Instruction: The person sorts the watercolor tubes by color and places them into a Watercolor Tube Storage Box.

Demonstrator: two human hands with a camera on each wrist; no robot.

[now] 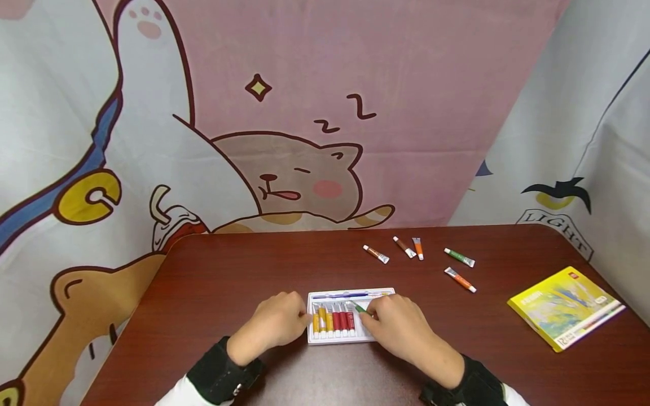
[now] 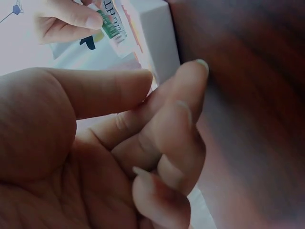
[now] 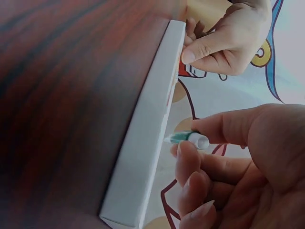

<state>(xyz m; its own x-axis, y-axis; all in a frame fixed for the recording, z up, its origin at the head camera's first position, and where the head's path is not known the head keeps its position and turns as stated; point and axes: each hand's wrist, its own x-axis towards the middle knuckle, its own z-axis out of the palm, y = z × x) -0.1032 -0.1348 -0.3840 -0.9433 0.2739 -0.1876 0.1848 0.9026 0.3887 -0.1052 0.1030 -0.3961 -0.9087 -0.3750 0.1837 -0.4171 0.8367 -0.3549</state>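
Observation:
A shallow white tray (image 1: 335,341) lies on the table, with a row of yellow paint tubes (image 1: 322,322) and red paint tubes (image 1: 343,323) standing side by side in its left part. A blue paintbrush (image 1: 350,295) lies along its far slot. At the tray's left end, my left hand (image 1: 276,320) pinches the edge between thumb and fingers. My right hand (image 1: 401,324) holds a small green paint tube (image 3: 180,138) by its white-capped end, between thumb and fingertips. The tube's clear flat end points into the tray, just right of the red tubes.
Loose paint tubes lie behind the tray: a brown tube (image 1: 376,254), another brown tube (image 1: 404,247) close to an orange tube (image 1: 418,248), a green tube (image 1: 459,257) and a second orange tube (image 1: 460,279). A yellow box (image 1: 566,307) lies at the right. Printed cloth (image 1: 416,124) hangs behind the table.

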